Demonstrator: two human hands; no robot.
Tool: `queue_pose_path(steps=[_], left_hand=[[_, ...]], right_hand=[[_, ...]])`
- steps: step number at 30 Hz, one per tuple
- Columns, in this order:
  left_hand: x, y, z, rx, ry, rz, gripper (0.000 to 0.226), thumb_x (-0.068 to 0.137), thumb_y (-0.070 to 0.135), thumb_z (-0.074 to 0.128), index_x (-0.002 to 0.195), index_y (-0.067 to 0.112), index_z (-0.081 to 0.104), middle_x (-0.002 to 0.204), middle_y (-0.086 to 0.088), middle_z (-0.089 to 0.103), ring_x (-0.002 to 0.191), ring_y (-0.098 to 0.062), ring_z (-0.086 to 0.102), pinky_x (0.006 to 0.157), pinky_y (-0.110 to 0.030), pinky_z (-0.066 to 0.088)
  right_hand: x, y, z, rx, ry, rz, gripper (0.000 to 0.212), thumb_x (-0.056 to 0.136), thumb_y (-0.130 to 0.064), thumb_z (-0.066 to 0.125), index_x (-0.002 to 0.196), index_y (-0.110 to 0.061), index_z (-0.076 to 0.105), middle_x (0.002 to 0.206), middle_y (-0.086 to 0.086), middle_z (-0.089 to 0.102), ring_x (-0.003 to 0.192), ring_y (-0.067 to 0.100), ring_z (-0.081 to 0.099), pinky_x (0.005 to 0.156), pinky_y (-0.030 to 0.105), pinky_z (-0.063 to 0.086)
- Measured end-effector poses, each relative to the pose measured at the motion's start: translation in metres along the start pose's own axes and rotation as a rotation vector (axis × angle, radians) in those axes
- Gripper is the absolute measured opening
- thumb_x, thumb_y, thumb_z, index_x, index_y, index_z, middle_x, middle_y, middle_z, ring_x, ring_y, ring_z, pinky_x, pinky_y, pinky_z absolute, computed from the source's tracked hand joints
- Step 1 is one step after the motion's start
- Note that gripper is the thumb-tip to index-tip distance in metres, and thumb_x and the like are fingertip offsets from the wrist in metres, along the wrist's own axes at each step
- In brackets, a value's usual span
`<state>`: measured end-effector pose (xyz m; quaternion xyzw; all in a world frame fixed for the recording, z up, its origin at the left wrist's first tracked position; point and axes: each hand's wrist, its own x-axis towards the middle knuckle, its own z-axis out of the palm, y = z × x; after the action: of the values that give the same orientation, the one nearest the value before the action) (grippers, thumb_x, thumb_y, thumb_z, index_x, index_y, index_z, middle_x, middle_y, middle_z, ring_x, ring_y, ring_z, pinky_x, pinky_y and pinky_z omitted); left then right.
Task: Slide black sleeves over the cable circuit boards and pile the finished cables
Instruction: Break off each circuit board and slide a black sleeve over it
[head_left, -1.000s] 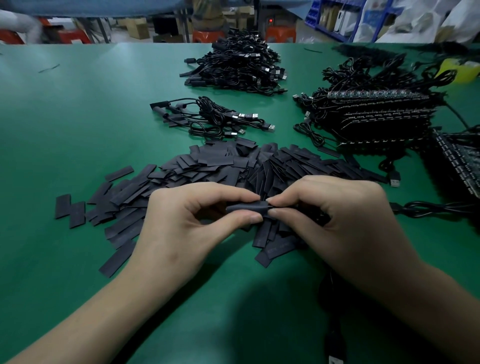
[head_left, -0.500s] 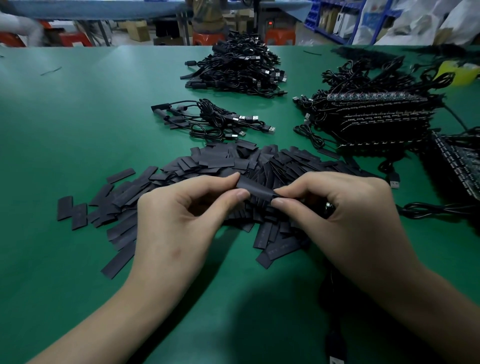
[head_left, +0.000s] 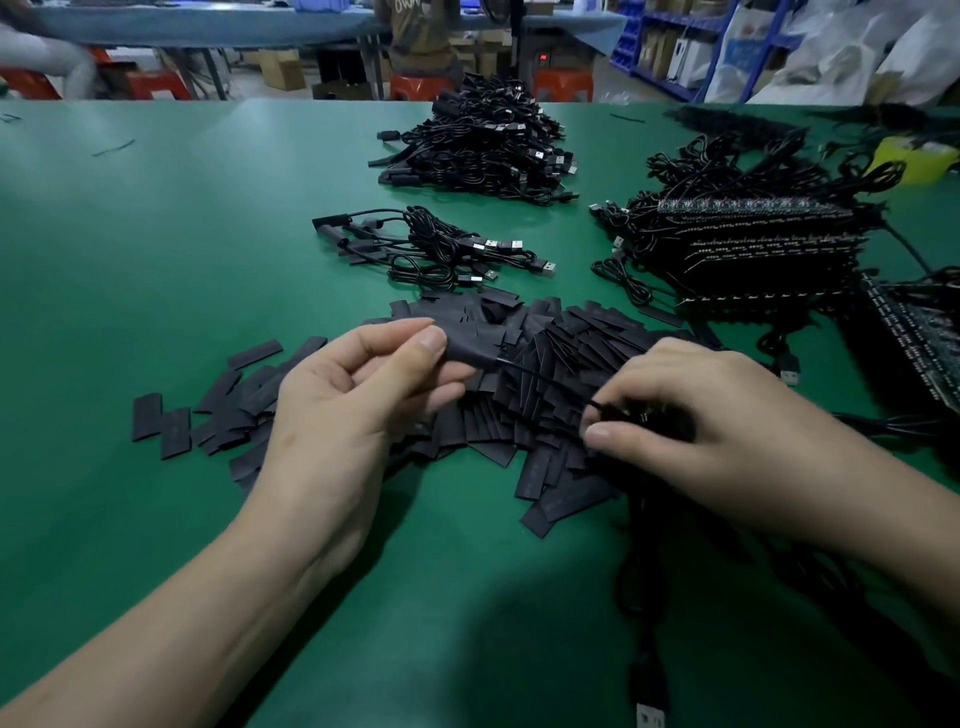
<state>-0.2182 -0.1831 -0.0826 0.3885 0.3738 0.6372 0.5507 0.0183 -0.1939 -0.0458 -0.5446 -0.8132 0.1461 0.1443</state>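
Note:
My left hand (head_left: 353, 395) pinches a black sleeve (head_left: 470, 343) fitted on the end of a thin black cable (head_left: 545, 382), holding it above a heap of flat black sleeves (head_left: 550, 364). The cable runs right and down to my right hand (head_left: 691, 410), which grips the cable between thumb and fingers; what else sits under those fingers is hidden. A small pile of finished cables (head_left: 431, 249) lies just behind the sleeve heap, and a larger pile (head_left: 483, 145) lies farther back.
Stacked black circuit boards with attached cables (head_left: 753, 249) fill the right side of the green table (head_left: 156, 270). More boards (head_left: 919, 343) sit at the far right edge. A USB plug (head_left: 649, 714) lies near the front edge. A yellow tape roll (head_left: 914, 156) rests at the back right.
My hands have drawn apart. The left hand has lifted the sleeved end up and left, while the right hand has slid down and right along the cable.

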Motion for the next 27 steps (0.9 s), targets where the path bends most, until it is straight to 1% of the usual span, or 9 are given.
queue_pose_path(steps=[3, 6, 9, 11, 13, 15, 18, 24, 27], left_hand=[[0.0, -0.002, 0.0, -0.011, -0.023, 0.018, 0.018, 0.076, 0.02, 0.073, 0.092, 0.013, 0.072, 0.078, -0.004, 0.076, 0.076, -0.014, 0.075, 0.07, -0.019, 0.058], [-0.002, -0.001, 0.001, 0.026, -0.07, 0.02, 0.027, 0.082, 0.022, 0.069, 0.107, 0.01, 0.07, 0.092, -0.01, 0.078, 0.085, -0.019, 0.076, 0.074, -0.021, 0.059], [-0.005, -0.004, 0.004, 0.13, -0.165, 0.017, 0.032, 0.086, 0.023, 0.066, 0.114, 0.007, 0.068, 0.098, -0.012, 0.078, 0.089, -0.023, 0.077, 0.076, -0.023, 0.059], [-0.008, -0.007, 0.006, 0.2, -0.22, 0.028, 0.031, 0.084, 0.024, 0.066, 0.11, 0.007, 0.069, 0.095, -0.011, 0.079, 0.088, -0.024, 0.077, 0.077, -0.026, 0.06], [-0.01, -0.01, 0.007, 0.244, -0.258, 0.035, 0.03, 0.082, 0.025, 0.067, 0.106, 0.007, 0.071, 0.092, -0.012, 0.078, 0.085, -0.025, 0.076, 0.077, -0.027, 0.06], [-0.012, -0.012, 0.008, 0.281, -0.287, 0.039, 0.027, 0.081, 0.025, 0.068, 0.103, 0.008, 0.072, 0.091, -0.013, 0.078, 0.082, -0.025, 0.076, 0.076, -0.027, 0.06], [-0.013, -0.015, 0.008, 0.355, -0.323, 0.046, 0.013, 0.088, 0.017, 0.07, 0.1, 0.013, 0.073, 0.091, -0.011, 0.078, 0.084, -0.027, 0.076, 0.079, -0.033, 0.061], [-0.013, -0.015, 0.008, 0.463, -0.333, 0.062, 0.013, 0.087, 0.025, 0.07, 0.099, 0.023, 0.075, 0.094, -0.003, 0.079, 0.087, -0.024, 0.075, 0.083, -0.047, 0.061], [-0.012, -0.017, 0.007, 0.466, -0.324, 0.046, 0.013, 0.087, 0.025, 0.07, 0.099, 0.023, 0.075, 0.094, -0.003, 0.078, 0.088, -0.024, 0.075, 0.083, -0.051, 0.06]], right_hand=[[0.0, 0.002, -0.005, 0.205, -0.057, -0.014, 0.026, 0.091, -0.049, 0.052, 0.089, -0.032, 0.072, 0.083, -0.016, 0.073, 0.078, 0.005, 0.068, 0.079, 0.044, 0.055], [0.002, 0.003, -0.009, 0.496, 0.053, -0.054, 0.022, 0.101, -0.027, 0.051, 0.092, -0.019, 0.069, 0.071, 0.004, 0.071, 0.061, 0.02, 0.071, 0.067, 0.036, 0.058], [0.005, 0.004, -0.019, 0.729, 0.229, -0.029, 0.027, 0.102, -0.033, 0.047, 0.096, -0.02, 0.069, 0.061, 0.006, 0.059, 0.04, 0.021, 0.053, 0.043, 0.028, 0.045], [0.013, 0.003, -0.028, 0.804, 0.274, -0.001, 0.029, 0.107, -0.034, 0.045, 0.097, -0.021, 0.069, 0.058, 0.002, 0.049, 0.039, 0.016, 0.037, 0.038, 0.025, 0.031], [0.03, 0.002, -0.038, 0.694, 0.256, 0.02, 0.031, 0.108, -0.036, 0.044, 0.096, -0.023, 0.069, 0.058, -0.003, 0.045, 0.043, 0.014, 0.032, 0.038, 0.025, 0.026], [0.058, -0.004, -0.042, 0.52, 0.233, 0.044, 0.031, 0.107, -0.038, 0.045, 0.095, -0.025, 0.07, 0.056, -0.009, 0.045, 0.043, 0.01, 0.035, 0.04, 0.024, 0.028], [0.114, -0.02, -0.035, 0.321, 0.248, 0.026, 0.029, 0.105, -0.032, 0.046, 0.093, -0.021, 0.07, 0.053, -0.013, 0.049, 0.042, 0.004, 0.041, 0.042, 0.022, 0.032], [0.225, -0.049, -0.009, -0.119, 0.258, -0.044, 0.034, 0.107, -0.034, 0.042, 0.104, -0.011, 0.067, 0.092, 0.005, 0.063, 0.084, 0.027, 0.057, 0.067, 0.032, 0.036], [0.268, -0.057, 0.004, -0.288, 0.255, -0.046, 0.033, 0.107, -0.033, 0.042, 0.115, -0.011, 0.065, 0.113, 0.012, 0.065, 0.105, 0.035, 0.061, 0.072, 0.035, 0.038]])
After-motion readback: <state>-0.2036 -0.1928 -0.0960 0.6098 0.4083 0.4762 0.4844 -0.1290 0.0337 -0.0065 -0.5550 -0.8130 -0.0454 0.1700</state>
